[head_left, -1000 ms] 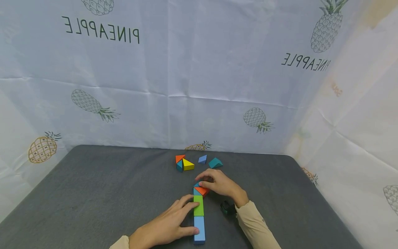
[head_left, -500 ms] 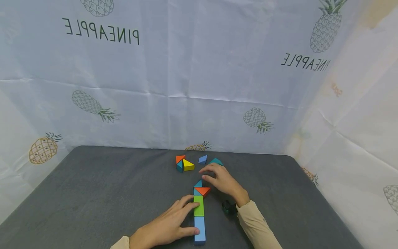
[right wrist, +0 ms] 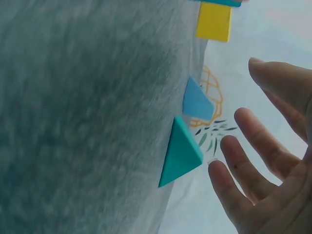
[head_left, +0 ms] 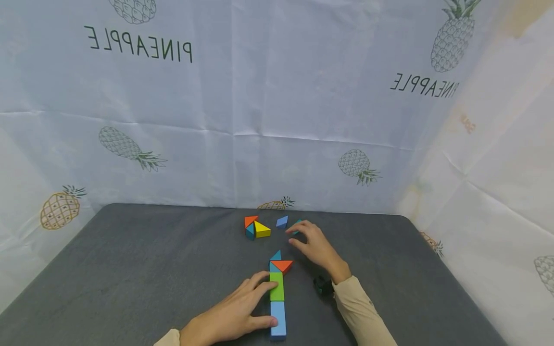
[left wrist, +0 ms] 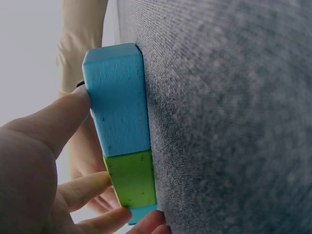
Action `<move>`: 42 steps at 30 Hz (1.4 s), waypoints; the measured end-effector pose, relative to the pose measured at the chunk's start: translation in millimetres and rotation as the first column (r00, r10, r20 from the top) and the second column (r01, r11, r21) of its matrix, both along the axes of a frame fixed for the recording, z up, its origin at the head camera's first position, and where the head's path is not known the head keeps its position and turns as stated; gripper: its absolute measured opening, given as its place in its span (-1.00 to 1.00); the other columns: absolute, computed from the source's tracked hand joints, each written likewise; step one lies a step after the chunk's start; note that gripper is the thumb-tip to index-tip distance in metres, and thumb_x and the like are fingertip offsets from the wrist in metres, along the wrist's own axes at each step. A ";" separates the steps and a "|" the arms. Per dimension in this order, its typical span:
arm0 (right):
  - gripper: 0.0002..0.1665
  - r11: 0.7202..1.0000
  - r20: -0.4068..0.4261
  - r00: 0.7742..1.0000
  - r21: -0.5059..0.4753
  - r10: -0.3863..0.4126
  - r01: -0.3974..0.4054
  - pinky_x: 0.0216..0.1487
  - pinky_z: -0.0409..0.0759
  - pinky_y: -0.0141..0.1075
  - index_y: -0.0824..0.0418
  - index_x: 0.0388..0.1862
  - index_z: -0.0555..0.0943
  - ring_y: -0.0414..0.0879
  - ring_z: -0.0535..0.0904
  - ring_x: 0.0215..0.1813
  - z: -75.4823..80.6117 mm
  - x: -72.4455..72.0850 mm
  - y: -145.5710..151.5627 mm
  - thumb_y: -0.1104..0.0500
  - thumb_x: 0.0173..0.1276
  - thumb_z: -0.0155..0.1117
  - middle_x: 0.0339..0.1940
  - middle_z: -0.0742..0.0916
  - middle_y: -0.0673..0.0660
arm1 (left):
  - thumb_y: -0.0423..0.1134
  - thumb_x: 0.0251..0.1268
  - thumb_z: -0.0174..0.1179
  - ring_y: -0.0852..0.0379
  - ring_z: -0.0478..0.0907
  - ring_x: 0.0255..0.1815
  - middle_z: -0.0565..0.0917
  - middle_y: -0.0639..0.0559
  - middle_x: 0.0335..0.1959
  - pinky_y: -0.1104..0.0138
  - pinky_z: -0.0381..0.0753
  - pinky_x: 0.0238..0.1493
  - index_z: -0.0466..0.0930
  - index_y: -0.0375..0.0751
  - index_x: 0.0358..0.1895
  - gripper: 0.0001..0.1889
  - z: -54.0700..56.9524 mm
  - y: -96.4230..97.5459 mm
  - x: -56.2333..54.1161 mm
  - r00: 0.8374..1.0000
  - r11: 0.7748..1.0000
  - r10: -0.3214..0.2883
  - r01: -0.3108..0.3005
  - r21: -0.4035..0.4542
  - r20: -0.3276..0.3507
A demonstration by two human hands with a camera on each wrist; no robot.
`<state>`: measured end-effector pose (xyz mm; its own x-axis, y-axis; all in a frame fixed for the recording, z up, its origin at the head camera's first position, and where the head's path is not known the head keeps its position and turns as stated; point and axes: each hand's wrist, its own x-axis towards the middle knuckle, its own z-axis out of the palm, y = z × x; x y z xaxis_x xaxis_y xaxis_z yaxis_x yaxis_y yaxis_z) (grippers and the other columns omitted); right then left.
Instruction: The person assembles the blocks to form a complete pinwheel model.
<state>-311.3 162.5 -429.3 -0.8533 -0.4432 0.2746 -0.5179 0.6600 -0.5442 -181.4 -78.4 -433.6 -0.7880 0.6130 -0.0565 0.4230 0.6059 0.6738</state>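
My left hand (head_left: 233, 307) rests along a row of blocks, its thumb on a light blue rectangular block (head_left: 278, 312) and its fingers at a green block (head_left: 279, 292). Beyond the green one, an orange triangular block (head_left: 282, 265) sits beside small blue triangular blocks (head_left: 276, 256). My right hand (head_left: 318, 247) holds nothing. Its fingers are spread over a teal triangular block (right wrist: 183, 156), which the hand partly hides in the head view. Close to that lies a small blue slanted block (head_left: 282, 221).
At the back stand an orange block (head_left: 249, 220), a yellow triangular block (head_left: 262, 230) and a blue one (head_left: 250, 231), close together. A dark device (head_left: 322, 285) is at the right wrist. A pineapple-print cloth (head_left: 277, 96) hangs behind the dark table (head_left: 130, 269).
My right hand has left the small blue and orange triangular blocks and moved back and right to the teal block. The left hand stays on the row.
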 end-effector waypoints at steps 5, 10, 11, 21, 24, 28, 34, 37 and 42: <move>-0.69 0.999 -0.004 1.000 0.015 -0.028 0.028 0.18 0.52 0.08 0.15 0.06 0.68 0.12 0.56 0.16 -2.1 -5.2 6.3 0.20 0.34 0.38 0.09 0.64 0.15 | 0.37 0.26 0.12 -0.11 0.30 0.39 0.19 -0.04 0.51 -0.11 0.46 0.24 0.28 0.06 0.47 -0.21 -0.2 0.3 0.3 1.000 1.000 -0.002 0.002 0.005 0.006; -0.70 0.999 0.001 0.999 0.018 -0.051 0.051 0.18 0.53 0.08 0.16 0.03 0.69 0.11 0.56 0.17 -2.0 -9.2 10.3 0.22 0.31 0.40 0.09 0.64 0.17 | 0.36 0.28 0.12 -0.15 0.31 0.40 0.19 -0.03 0.50 -0.11 0.47 0.22 0.29 0.07 0.46 -0.23 -1.0 0.1 0.3 1.000 1.000 -0.007 0.007 0.007 0.007; -0.70 0.998 0.003 0.998 0.018 -0.055 0.055 0.18 0.53 0.08 0.16 0.03 0.69 0.11 0.56 0.17 -1.5 -9.9 10.8 0.22 0.31 0.40 0.09 0.64 0.17 | 0.36 0.28 0.12 -0.15 0.31 0.40 0.19 -0.03 0.50 -0.10 0.47 0.22 0.29 0.07 0.46 -0.23 -1.1 0.0 0.2 1.000 1.000 -0.007 0.007 0.008 0.007; -0.69 0.996 0.006 0.997 0.043 -0.075 0.074 0.23 0.49 0.11 0.19 0.05 0.68 0.17 0.52 0.22 -2.6 -21.5 14.7 0.22 0.32 0.39 0.14 0.62 0.21 | 0.36 0.28 0.12 -0.13 0.30 0.41 0.18 -0.02 0.51 -0.09 0.48 0.22 0.28 0.08 0.46 -0.24 -1.6 -0.3 0.1 1.000 1.000 -0.005 0.005 0.011 0.010; -0.68 0.995 0.015 0.997 0.057 -0.079 0.078 0.25 0.47 0.14 0.19 0.06 0.67 0.20 0.50 0.25 -2.1 -24.4 15.2 0.22 0.32 0.39 0.17 0.61 0.23 | 0.36 0.28 0.12 -0.12 0.29 0.41 0.18 0.00 0.51 -0.10 0.47 0.22 0.28 0.09 0.46 -0.24 -1.7 -0.2 -0.1 1.000 1.000 -0.004 0.004 0.012 0.013; -0.68 0.994 0.036 0.996 0.076 -0.082 0.079 0.27 0.44 0.16 0.20 0.07 0.66 0.23 0.48 0.28 -1.8 -28.5 16.3 0.24 0.33 0.37 0.20 0.59 0.25 | 0.36 0.28 0.12 -0.12 0.28 0.42 0.17 0.02 0.51 -0.10 0.47 0.22 0.28 0.11 0.46 -0.24 -1.5 -0.3 0.2 1.000 1.000 -0.002 0.002 0.007 0.017; -0.65 0.991 0.062 0.995 0.115 -0.078 0.071 0.31 0.43 0.15 0.22 0.10 0.64 0.25 0.45 0.32 -1.3 -34.5 17.0 0.25 0.34 0.36 0.25 0.56 0.27 | 0.37 0.27 0.12 -0.09 0.29 0.41 0.18 0.03 0.50 -0.07 0.48 0.22 0.28 0.10 0.46 -0.23 -2.1 -0.6 1.2 1.000 1.000 0.005 -0.005 -0.002 -0.009; -0.64 0.989 0.064 0.996 0.138 -0.067 0.057 0.32 0.43 0.14 0.23 0.11 0.64 0.24 0.46 0.33 -1.1 -37.4 16.3 0.26 0.34 0.36 0.28 0.55 0.27 | 0.38 0.27 0.11 -0.09 0.29 0.41 0.18 0.03 0.50 -0.07 0.48 0.23 0.28 0.10 0.46 -0.23 -2.4 -0.6 1.2 1.000 1.000 0.005 -0.005 -0.001 -0.015; -0.64 0.983 0.079 0.995 0.177 -0.060 0.045 0.33 0.44 0.10 0.21 0.11 0.65 0.21 0.47 0.34 -2.6 -42.2 14.2 0.28 0.33 0.37 0.29 0.56 0.25 | 0.37 0.28 0.11 -0.11 0.29 0.41 0.18 0.01 0.51 -0.08 0.48 0.23 0.28 0.11 0.46 -0.24 -2.6 -0.9 0.7 1.000 1.000 -0.002 0.002 0.008 -0.009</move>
